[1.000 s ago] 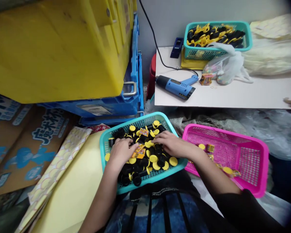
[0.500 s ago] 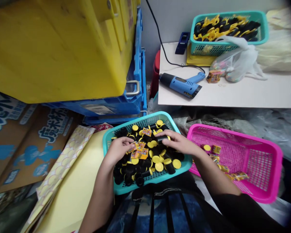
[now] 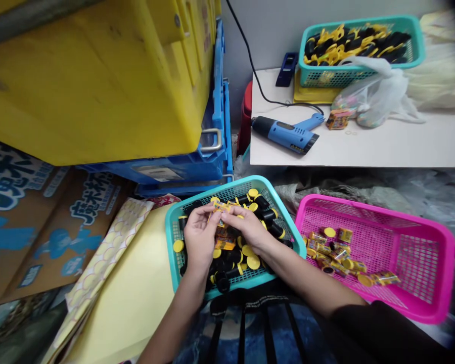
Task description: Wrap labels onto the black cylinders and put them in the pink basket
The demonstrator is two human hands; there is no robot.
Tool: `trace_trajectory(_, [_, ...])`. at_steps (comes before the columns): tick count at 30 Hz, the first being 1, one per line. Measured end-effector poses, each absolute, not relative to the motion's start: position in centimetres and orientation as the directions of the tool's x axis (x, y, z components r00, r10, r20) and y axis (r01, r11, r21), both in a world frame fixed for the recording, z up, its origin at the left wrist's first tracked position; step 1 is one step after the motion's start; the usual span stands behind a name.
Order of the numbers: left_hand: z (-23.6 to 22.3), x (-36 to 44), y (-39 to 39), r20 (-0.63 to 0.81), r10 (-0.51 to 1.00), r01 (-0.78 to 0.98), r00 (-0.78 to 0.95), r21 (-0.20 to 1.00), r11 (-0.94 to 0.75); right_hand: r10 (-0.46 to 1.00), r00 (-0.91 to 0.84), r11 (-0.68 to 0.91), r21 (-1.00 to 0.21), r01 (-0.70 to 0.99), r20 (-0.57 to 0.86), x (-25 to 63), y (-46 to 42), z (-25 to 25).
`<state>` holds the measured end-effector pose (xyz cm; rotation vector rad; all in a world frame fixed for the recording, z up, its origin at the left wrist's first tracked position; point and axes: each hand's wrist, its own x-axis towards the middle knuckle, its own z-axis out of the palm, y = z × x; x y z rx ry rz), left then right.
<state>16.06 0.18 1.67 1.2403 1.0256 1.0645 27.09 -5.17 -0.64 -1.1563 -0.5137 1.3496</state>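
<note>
My left hand [image 3: 200, 232] and my right hand [image 3: 248, 227] meet above the teal basket [image 3: 296, 230], fingertips closed on a small orange printed label [image 3: 222, 206]. Whether a black tube sits inside or behind that label is hidden by my fingers. Beneath my hands, more orange labels [image 3: 225, 243] lie in a small pile on top of the tubes. Around them the basket holds many black tubes [image 3: 275, 230] with round yellow caps [image 3: 254, 262].
A pink basket [image 3: 432, 273] at right contains several labelled tubes [image 3: 339, 251]. On the white table [image 3: 398, 146] are a blue heat gun [image 3: 286, 134], a plastic bag [image 3: 382, 91] and another teal basket [image 3: 417, 48] of tubes. Stacked yellow [image 3: 117, 91] and blue crates [image 3: 182, 172] stand at left.
My right hand picked up a black tube with a yellow cap and moved left. My left hand lifted a label from the pile. The two hands have come together at the label.
</note>
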Motion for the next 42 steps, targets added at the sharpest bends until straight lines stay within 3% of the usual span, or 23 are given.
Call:
trace_trajectory(5, [2.9, 14.7, 1.7, -0.176, 0.885, 0.069, 0.431, 0.984, 0.163, 0.974, 0.182, -0.137, -0.99, 0.02, -0.131, 29.3, -5.2, 0.5])
trace_trajectory(7, [3.2, 14.5, 2.1, -0.194, 0.879, 0.095, 0.435, 0.981, 0.169, 0.979, 0.152, -0.152, -0.984, 0.093, -0.137, 30.0, -5.2, 1.0])
trace_trajectory(12, [3.2, 15.1, 1.6, -0.166, 0.928, 0.09, 0.333, 0.986, 0.144, 0.974, 0.157, -0.164, -0.986, 0.002, -0.162, 29.8, -5.1, 1.0])
trace_trajectory(17, [3.5, 15.0, 1.6, -0.225, 0.879, 0.08, 0.419, 0.974, 0.211, 0.983, 0.156, -0.114, -0.991, 0.074, -0.102, 29.7, -4.9, 0.7])
trace_trajectory(19, [3.6, 15.0, 1.9, -0.23, 0.88, 0.083, 0.415, 0.973, 0.215, 0.982, 0.148, -0.123, -0.992, 0.017, -0.12, 30.0, -5.0, 0.6])
trace_trajectory(22, [3.5, 14.9, 2.2, -0.211, 0.912, 0.116, 0.351, 0.977, 0.182, 0.948, 0.196, -0.168, -0.92, -0.354, -0.249, 30.5, -5.2, 0.3])
trace_trajectory(25, [3.1, 14.5, 2.4, -0.204, 0.926, 0.162, 0.317, 0.974, 0.159, 0.911, 0.136, -0.151, -0.622, -0.768, -0.389, 31.4, -5.7, 0.5])
trace_trajectory(27, [2.7, 14.1, 2.5, -0.202, 0.918, 0.182, 0.342, 0.972, 0.146, 0.919, 0.108, -0.111, -0.512, -0.852, -0.38, 32.1, -6.1, 1.0])
trace_trajectory(29, [2.2, 13.7, 2.5, -0.186, 0.901, 0.193, 0.391, 0.974, 0.117, 0.936, 0.163, -0.042, -0.559, -0.828, -0.312, 32.6, -6.4, 1.5])
trace_trajectory(33, [1.5, 13.4, 2.6, -0.129, 0.87, 0.178, 0.476, 0.983, 0.048, 0.96, 0.208, -0.012, -0.768, -0.641, -0.189, 33.3, -6.6, 1.9])
trace_trajectory(37, [1.4, 13.5, 2.6, -0.1, 0.85, 0.144, 0.517, 0.989, 0.028, 0.974, 0.129, -0.105, -0.871, -0.48, -0.188, 33.8, -6.5, 1.4])
trace_trajectory(42, [1.7, 13.5, 2.5, -0.153, 0.821, 0.143, 0.549, 0.986, 0.087, 0.972, 0.09, -0.17, -0.918, -0.358, -0.215, 34.4, -6.5, 1.5])
